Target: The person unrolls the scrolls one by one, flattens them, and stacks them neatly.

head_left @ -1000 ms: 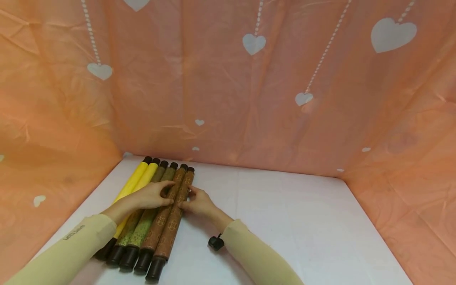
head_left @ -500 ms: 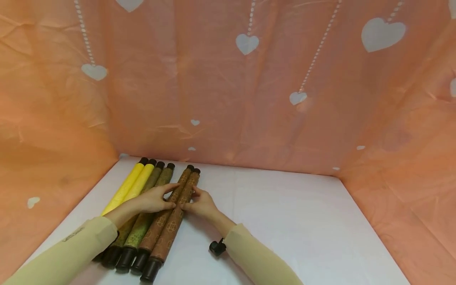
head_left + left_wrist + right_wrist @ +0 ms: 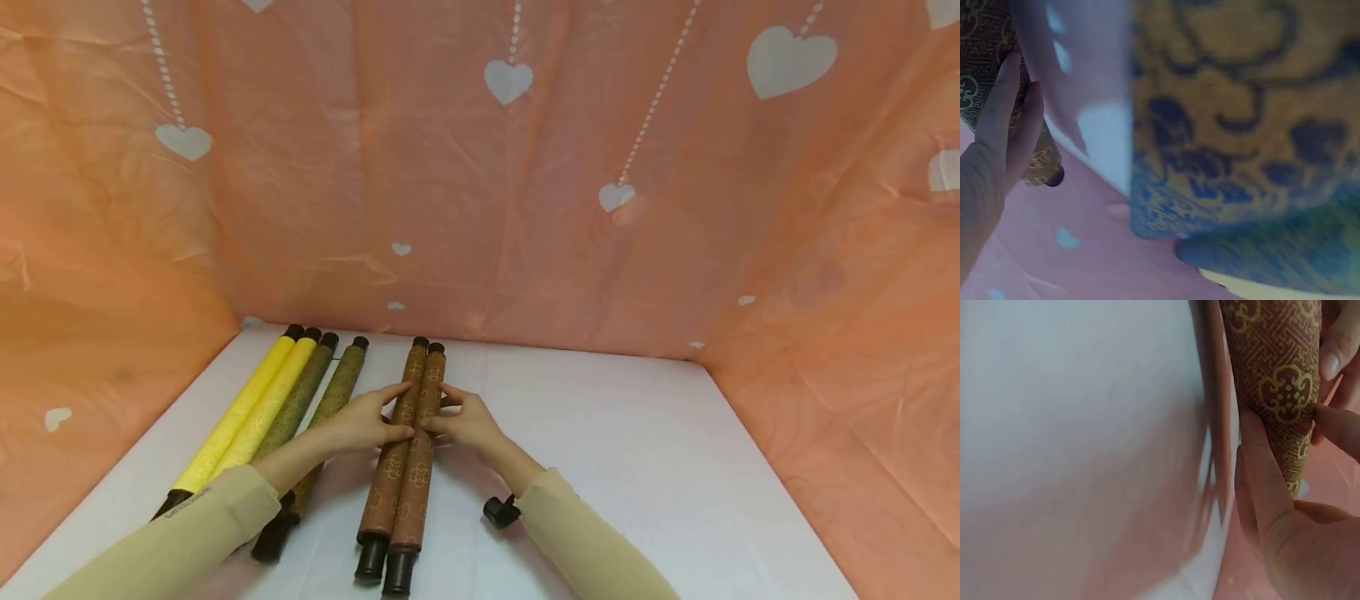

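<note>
Two rolled scrolls in brown patterned cloth, with dark end knobs, lie side by side in the middle of the head view. My left hand (image 3: 363, 423) grips the left brown scroll (image 3: 381, 500) around its middle, thumb and fingers spread along it. On the other side, my right hand (image 3: 472, 427) holds the right brown scroll (image 3: 414, 500). Close up in the right wrist view, thumb and fingers pinch that scroll's gold-patterned cloth (image 3: 1285, 394). Left of the brown pair lies a green scroll (image 3: 341, 379), partly hidden by my left forearm.
Farther left lie another green scroll (image 3: 296, 408) and two yellow scrolls (image 3: 225, 421), side by side. A white cloth (image 3: 615, 467) covers the table. Orange sheeting with white hearts (image 3: 508, 82) encloses its back and sides. A black device (image 3: 501, 511) sits at my right wrist.
Both hands have moved the brown scroll pair rightward, away from the others, and it now points more straight ahead. The right-hand green scroll has come apart from the other green one.
</note>
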Demonstrator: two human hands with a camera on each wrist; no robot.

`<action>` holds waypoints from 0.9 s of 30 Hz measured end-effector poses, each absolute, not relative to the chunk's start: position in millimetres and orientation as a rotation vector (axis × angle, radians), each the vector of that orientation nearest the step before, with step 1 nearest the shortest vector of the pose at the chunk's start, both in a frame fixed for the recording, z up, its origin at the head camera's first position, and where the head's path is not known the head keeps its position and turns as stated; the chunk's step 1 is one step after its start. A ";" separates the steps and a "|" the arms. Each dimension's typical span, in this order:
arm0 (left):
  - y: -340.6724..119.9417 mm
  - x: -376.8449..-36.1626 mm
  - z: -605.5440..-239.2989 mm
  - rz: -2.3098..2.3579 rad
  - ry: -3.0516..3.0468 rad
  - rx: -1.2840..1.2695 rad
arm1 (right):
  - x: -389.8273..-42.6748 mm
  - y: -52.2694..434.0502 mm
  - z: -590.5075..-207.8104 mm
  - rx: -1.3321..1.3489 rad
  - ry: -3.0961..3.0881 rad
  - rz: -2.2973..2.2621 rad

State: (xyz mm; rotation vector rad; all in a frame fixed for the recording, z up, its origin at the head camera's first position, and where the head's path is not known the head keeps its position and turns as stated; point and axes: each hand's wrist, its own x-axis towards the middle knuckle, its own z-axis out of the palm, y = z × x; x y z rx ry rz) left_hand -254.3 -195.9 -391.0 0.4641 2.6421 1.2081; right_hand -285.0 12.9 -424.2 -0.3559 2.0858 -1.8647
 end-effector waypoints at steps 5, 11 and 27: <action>-168.7 -250.7 -394.2 1.244 2.590 0.456 | -280.9 42.9 -423.1 -0.359 2.104 -1.833; -130.5 -254.7 -395.0 1.171 2.664 0.506 | -279.6 75.6 -418.1 -0.348 2.183 -1.786; -57.6 -258.3 -410.0 1.248 2.625 0.530 | -273.0 147.6 -420.9 -0.269 2.355 -1.673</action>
